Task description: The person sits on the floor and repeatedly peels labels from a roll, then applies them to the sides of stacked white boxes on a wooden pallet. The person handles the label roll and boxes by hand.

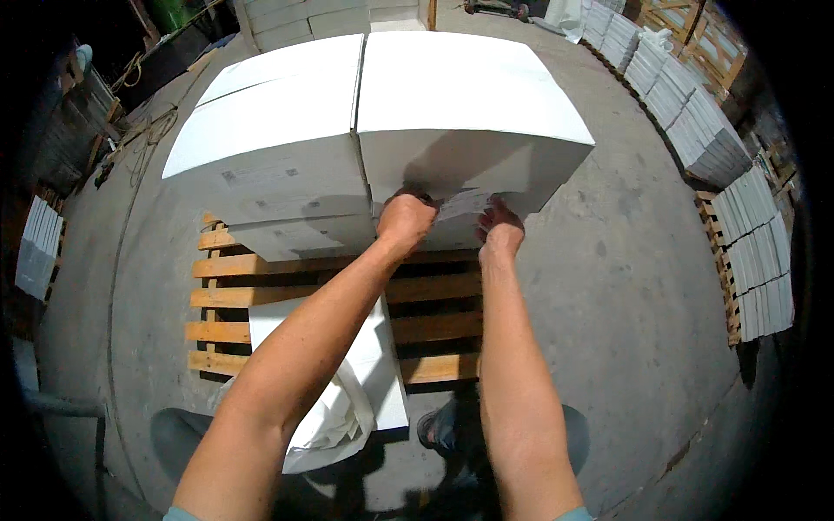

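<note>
A printed white label (465, 203) is stretched between my hands, against or just in front of the shaded front face of the right-hand white box (486, 156). My left hand (407, 224) is closed at the label's left edge, with something small and dark by its fingertips that I cannot make out. My right hand (501, 229) has its fingers curled at the label's right edge. To the left, another stack of white boxes (278, 178) stands close against this one, with small printed marks on the front. The stacks rest on a wooden pallet (234, 297).
Before me, a flat white board or box (387, 365) leans on the pallet, with crumpled white sheets or a bag (334, 425) on it. Stacked white slabs (756, 243) on pallets line the right side. More white boxes (326, 22) stand behind. Ropes (156, 130) lie at left.
</note>
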A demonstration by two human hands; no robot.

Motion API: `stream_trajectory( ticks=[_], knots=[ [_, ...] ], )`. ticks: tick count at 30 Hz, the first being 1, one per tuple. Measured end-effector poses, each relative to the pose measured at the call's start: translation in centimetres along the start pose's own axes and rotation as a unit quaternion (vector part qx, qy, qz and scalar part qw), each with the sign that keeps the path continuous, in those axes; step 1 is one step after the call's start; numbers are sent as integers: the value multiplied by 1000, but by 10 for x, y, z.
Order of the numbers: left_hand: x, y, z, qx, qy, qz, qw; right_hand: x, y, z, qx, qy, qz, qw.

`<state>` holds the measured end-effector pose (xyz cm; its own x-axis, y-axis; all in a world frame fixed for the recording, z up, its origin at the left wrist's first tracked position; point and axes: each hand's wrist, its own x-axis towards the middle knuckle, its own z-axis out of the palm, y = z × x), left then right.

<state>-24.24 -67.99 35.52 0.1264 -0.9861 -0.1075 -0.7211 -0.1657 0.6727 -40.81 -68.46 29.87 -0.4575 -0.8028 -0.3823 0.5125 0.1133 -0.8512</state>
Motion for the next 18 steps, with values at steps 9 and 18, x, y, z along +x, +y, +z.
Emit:
stream_trajectory(
  ticks=[9,18],
  knots=[
    [4,-22,2,0,28,-2,1000,-1,14,0,-77,103,-53,990],
    [-45,-76,-88,-140,34,-5,990,-55,19,71,-346,-123,-130,921]
  ],
)
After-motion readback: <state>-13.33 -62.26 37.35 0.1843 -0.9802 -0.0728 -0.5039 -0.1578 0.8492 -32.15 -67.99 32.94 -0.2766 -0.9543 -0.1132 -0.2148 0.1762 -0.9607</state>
